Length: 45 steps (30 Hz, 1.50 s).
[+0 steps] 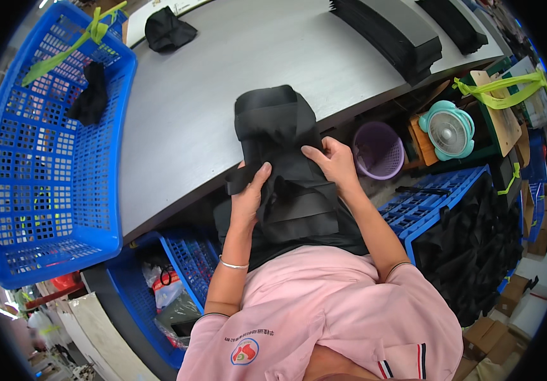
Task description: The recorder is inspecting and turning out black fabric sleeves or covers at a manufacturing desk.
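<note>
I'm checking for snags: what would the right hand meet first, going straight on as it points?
The right hand would meet the black cloth first, which it seems to touch; beyond that, likely the table, though depth is hard to judge.

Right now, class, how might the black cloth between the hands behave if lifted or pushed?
The black cloth probably flops, since folds crease its middle. Pushed, it may slide, as the grey table under its far end looks smooth. Rolling seems unlikely: it lies broad.

Grey table — black stacks, crumpled black bundle.
</note>
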Each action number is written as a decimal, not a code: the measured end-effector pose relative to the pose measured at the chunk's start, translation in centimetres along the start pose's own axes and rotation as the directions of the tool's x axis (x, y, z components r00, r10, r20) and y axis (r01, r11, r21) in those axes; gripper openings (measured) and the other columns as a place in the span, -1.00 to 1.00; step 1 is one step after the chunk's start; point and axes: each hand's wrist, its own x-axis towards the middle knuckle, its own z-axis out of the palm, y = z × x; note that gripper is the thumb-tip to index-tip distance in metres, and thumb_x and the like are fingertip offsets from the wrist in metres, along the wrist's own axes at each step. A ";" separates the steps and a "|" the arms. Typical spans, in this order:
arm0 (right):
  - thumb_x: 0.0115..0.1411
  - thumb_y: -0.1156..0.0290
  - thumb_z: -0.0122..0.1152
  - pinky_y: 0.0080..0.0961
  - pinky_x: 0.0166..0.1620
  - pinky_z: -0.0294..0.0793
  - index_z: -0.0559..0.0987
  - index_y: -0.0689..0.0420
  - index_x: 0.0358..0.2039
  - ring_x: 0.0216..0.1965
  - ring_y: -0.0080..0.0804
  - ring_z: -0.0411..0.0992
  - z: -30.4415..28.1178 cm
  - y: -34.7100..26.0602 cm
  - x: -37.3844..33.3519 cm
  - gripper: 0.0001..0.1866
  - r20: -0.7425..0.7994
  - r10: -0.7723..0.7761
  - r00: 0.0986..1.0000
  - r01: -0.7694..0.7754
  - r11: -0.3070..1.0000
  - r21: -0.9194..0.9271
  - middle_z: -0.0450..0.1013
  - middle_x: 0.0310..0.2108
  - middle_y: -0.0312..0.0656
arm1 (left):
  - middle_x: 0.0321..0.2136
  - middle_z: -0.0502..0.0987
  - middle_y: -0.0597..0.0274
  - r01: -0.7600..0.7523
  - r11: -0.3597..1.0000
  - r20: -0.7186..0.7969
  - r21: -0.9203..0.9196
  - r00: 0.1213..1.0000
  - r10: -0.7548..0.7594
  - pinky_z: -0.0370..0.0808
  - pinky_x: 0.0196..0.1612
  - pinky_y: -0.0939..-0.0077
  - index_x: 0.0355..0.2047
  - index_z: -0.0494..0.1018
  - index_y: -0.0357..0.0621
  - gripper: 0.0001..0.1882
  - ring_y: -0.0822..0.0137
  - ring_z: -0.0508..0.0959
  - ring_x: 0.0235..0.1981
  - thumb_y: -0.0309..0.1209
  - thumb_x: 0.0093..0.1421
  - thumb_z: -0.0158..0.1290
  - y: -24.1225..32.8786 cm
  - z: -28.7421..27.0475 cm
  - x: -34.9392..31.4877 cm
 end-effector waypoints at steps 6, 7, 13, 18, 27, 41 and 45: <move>0.30 0.32 0.22 -0.60 -0.04 0.52 0.60 0.27 -0.08 -0.16 -0.58 0.53 -0.8 -0.4 -4.8 -0.70 0.553 0.090 0.828 -0.466 0.659 0.590 0.58 -0.17 -0.24 | -0.14 0.56 0.33 -0.020 0.993 -0.012 -0.117 1.000 0.019 0.42 0.04 0.55 0.02 0.49 -0.22 -0.63 0.50 0.51 -0.11 -0.37 0.24 0.22 1.0 -1.2 0.6; 0.31 0.32 0.21 -0.59 -0.07 0.53 0.61 0.28 -0.10 -0.19 -0.57 0.54 -0.8 -0.6 -4.7 -0.71 0.568 -0.010 0.823 -0.421 0.662 0.621 0.58 -0.19 -0.24 | -0.14 0.56 0.33 0.018 0.992 0.002 -0.128 1.000 -0.018 0.42 0.04 0.55 0.02 0.49 -0.22 -0.63 0.50 0.51 -0.11 -0.37 0.24 0.22 1.2 -1.1 0.8; 0.27 0.43 0.24 -0.61 -0.31 0.55 0.65 0.28 -0.20 -0.38 -0.61 0.51 0.4 1.4 1.1 -0.81 0.284 0.109 0.953 -0.247 0.821 0.514 0.59 -0.32 -0.26 | 0.14 0.40 0.14 -0.402 0.914 -0.228 0.052 0.886 0.403 0.41 0.12 0.44 0.25 0.23 -0.25 -0.34 0.34 0.40 0.13 -0.53 0.16 0.24 2.9 0.3 1.2; 0.28 0.36 0.27 -0.67 -0.33 0.52 0.65 0.29 -0.21 -0.40 -0.66 0.49 0.5 2.9 1.0 -0.77 0.328 0.148 0.933 -0.308 0.798 0.518 0.59 -0.35 -0.29 | -0.07 0.57 0.15 -0.681 0.493 0.183 0.541 0.667 0.722 0.50 -0.02 0.43 -0.10 0.54 -0.24 -0.72 0.27 0.56 -0.07 -0.67 0.16 0.16 5.8 -0.6 2.7; 0.37 0.37 0.12 -0.74 -0.43 0.33 0.53 0.26 -0.04 -0.55 -0.73 0.32 -1.1 1.7 -1.1 -0.74 0.182 0.170 0.969 -0.238 0.845 0.479 0.46 -0.52 -0.38 | 0.14 0.49 0.17 -0.744 0.268 0.735 0.611 0.660 0.156 0.27 0.14 0.36 0.16 0.48 0.02 -0.57 0.17 0.43 0.10 -0.25 0.29 0.01 6.6 1.3 11.3; -0.09 0.67 0.23 -0.26 -0.35 0.46 0.57 0.19 -0.23 -0.35 0.02 0.48 0.2 -0.9 -1.6 -0.67 -0.137 -0.522 0.842 0.470 0.835 -0.286 0.44 -0.39 -0.08 | -0.07 0.60 0.24 -0.798 0.214 0.712 0.564 0.601 0.364 0.33 0.04 0.32 -0.09 0.59 -0.11 -0.63 0.17 0.47 -0.15 -0.12 0.24 0.13 4.4 0.9 12.8; -0.10 0.68 0.28 -0.42 -0.39 0.51 0.57 0.17 -0.06 -0.43 -0.26 0.54 -2.1 -1.0 -5.7 -0.51 0.447 -0.514 0.732 0.640 0.744 -0.194 0.45 -0.37 -0.14 | -0.02 0.46 0.05 -0.824 0.153 0.768 0.545 0.564 0.302 0.34 0.13 0.22 -0.05 0.55 -0.13 -0.43 0.01 0.41 0.06 0.00 0.05 0.28 4.7 0.7 11.5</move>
